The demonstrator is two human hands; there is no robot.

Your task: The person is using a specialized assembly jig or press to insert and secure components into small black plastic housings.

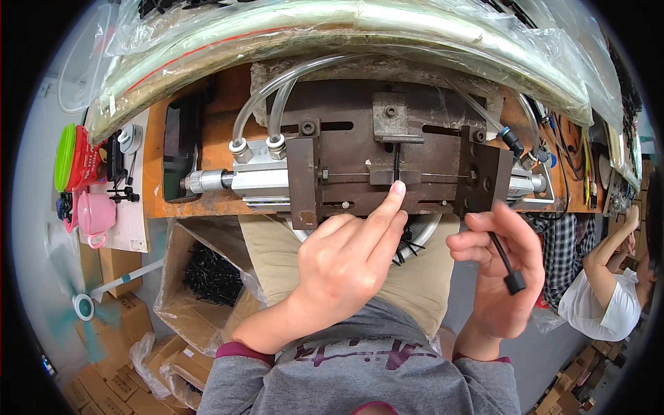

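My left hand (349, 259) reaches forward with its forefinger stretched out; the fingertip presses a thin black strip (396, 162) that stands in the middle slot of a brown metal jig (346, 138). My right hand (501, 259) hovers to the right of the jig, pinching a black cable tie (507, 266) whose square head hangs down over the palm. A silver pneumatic cylinder (242, 178) with two clear hoses is bolted to the jig's left side.
An open carton of black cable ties (207, 277) sits at lower left. A pink cup (93, 214) and a green and red container (72, 155) stand at far left. Plastic-wrapped tubing (346, 34) arches over the bench. Another person (609, 283) sits at right.
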